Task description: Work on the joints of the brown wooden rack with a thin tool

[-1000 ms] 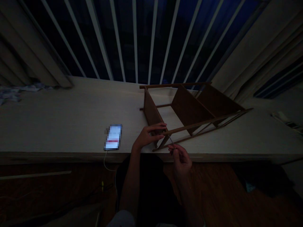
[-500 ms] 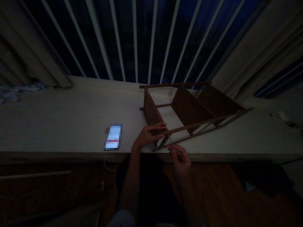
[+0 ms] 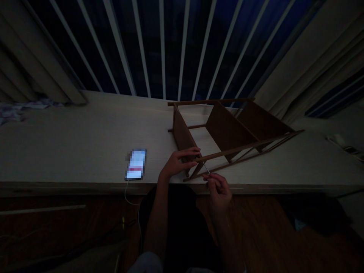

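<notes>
At the near left corner of a brown wooden shelf rack, the fingertips of the right hand pinch a thin metal rod, probably a driver or hex key, its far end apparently meeting the joint by the upper near rail. The left hand holds the same corner, thumb and fingers parted around the rail's end. Lying on its side upon a pale windowsill, the rack has three panels spanning its rails; the frame thus appears largely whole, with this joint seemingly unfinished. Tightness elsewhere cannot be judged. Farther left lies a lit smartphone on a white cable; beyond, window bars rise between curtains.
</notes>
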Available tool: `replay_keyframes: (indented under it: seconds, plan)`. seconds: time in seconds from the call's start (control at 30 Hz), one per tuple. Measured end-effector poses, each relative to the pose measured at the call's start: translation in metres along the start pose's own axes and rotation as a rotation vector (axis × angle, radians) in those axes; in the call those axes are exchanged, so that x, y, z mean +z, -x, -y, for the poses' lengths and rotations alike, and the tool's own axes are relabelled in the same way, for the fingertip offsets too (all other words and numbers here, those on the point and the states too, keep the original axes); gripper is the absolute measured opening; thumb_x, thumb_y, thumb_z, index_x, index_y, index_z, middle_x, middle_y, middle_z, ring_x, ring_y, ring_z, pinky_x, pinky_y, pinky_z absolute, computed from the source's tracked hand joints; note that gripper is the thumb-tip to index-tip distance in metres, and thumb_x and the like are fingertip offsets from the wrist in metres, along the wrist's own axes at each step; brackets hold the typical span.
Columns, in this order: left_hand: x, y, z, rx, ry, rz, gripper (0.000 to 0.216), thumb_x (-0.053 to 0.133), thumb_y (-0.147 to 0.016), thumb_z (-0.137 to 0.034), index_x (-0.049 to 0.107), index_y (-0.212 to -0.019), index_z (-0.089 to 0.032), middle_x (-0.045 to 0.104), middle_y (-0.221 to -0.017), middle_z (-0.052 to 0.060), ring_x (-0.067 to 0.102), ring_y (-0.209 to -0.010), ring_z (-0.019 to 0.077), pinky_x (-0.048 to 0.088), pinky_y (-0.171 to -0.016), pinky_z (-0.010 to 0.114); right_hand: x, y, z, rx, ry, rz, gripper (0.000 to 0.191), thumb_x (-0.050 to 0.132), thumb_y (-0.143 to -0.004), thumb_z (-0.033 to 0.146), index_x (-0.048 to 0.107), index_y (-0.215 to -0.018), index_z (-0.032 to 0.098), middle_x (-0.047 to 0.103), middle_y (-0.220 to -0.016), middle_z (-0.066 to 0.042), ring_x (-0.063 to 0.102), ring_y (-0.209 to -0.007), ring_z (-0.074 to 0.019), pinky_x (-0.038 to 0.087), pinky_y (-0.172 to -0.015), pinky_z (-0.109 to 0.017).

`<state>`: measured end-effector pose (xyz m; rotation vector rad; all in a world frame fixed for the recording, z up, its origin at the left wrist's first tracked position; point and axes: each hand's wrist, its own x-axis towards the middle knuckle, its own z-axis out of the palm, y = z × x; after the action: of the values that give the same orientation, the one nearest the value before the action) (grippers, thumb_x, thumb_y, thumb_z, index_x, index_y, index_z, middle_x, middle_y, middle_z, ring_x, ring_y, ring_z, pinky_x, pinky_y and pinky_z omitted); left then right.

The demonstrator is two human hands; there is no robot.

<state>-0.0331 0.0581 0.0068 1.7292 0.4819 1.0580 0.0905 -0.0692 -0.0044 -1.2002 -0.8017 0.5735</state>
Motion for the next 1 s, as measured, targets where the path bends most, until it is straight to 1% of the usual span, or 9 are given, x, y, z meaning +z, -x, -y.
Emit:
replay_keyframes:
  seconds: [0.2,0.4,0.53,0.67,0.8,0.9,1.0]
  plan:
    - [0.0,0.0,-0.001,0.002,-0.008,-0.001,0.036,0.068,-0.069,-0.024,0.063,-0.104,-0.02,0.058,-0.12,0.009,0.051,-0.115,0.0203,0.037,-0.101,0.038,0.001,-0.001,-0.002,-0.018,0.004,-0.014,0.013,0.061,-0.076,0.028,0.059,-0.082,0.016,0.068,-0.073,-0.004,0.063,-0.064,-0.0144,0.046,-0.056,-0.025]
    - [0.0,0.0,-0.003,0.005,0.021,0.01,0.034,0.067,-0.069,-0.024,0.064,-0.103,-0.019,0.058,-0.12,0.01,0.05,-0.117,0.0209,0.037,-0.101,0.039,0.001,-0.003,-0.002,0.001,0.025,-0.073,0.016,0.061,-0.075,0.031,0.058,-0.08,0.016,0.065,-0.071,-0.003,0.059,-0.061,-0.0128,0.045,-0.056,-0.025]
    - [0.0,-0.001,-0.003,0.009,0.028,0.012,0.034,0.068,-0.069,-0.024,0.064,-0.103,-0.02,0.058,-0.12,0.009,0.051,-0.116,0.0204,0.041,-0.098,0.037,0.002,-0.004,0.002,-0.01,0.061,-0.098,0.016,0.062,-0.075,0.031,0.058,-0.079,0.016,0.062,-0.072,-0.002,0.057,-0.064,-0.0129,0.044,-0.059,-0.026]
    - [0.0,0.0,-0.002,0.01,0.033,0.005,0.034,0.067,-0.069,-0.024,0.064,-0.102,-0.019,0.058,-0.119,0.01,0.05,-0.116,0.0208,0.041,-0.098,0.037,0.001,-0.005,0.006,-0.106,0.13,-0.083,0.014,0.059,-0.076,0.031,0.061,-0.079,0.017,0.057,-0.075,-0.002,0.055,-0.072,-0.0147,0.044,-0.063,-0.028]
    - [0.0,0.0,-0.002,0.005,0.028,0.002,0.034,0.068,-0.069,-0.024,0.064,-0.102,-0.019,0.059,-0.118,0.009,0.05,-0.116,0.0206,0.039,-0.1,0.038,0.001,-0.005,0.009,-0.184,0.157,-0.077,0.011,0.058,-0.077,0.028,0.062,-0.08,0.018,0.057,-0.08,-0.004,0.054,-0.079,-0.0164,0.044,-0.068,-0.03]
    - [0.0,0.0,-0.002,0.002,0.027,0.005,0.034,0.068,-0.069,-0.024,0.064,-0.102,-0.02,0.059,-0.119,0.009,0.051,-0.116,0.0205,0.038,-0.1,0.038,0.002,-0.004,0.009,-0.187,0.159,-0.09,0.01,0.059,-0.077,0.026,0.062,-0.082,0.018,0.058,-0.081,-0.004,0.054,-0.079,-0.0157,0.044,-0.069,-0.029]
    - [0.0,0.0,-0.003,0.003,0.026,0.003,0.034,0.068,-0.069,-0.024,0.064,-0.102,-0.019,0.059,-0.119,0.01,0.051,-0.115,0.0212,0.039,-0.099,0.038,0.002,-0.003,0.007,-0.159,0.136,-0.108,0.01,0.059,-0.077,0.025,0.061,-0.084,0.018,0.059,-0.081,-0.003,0.055,-0.077,-0.0148,0.044,-0.069,-0.028]
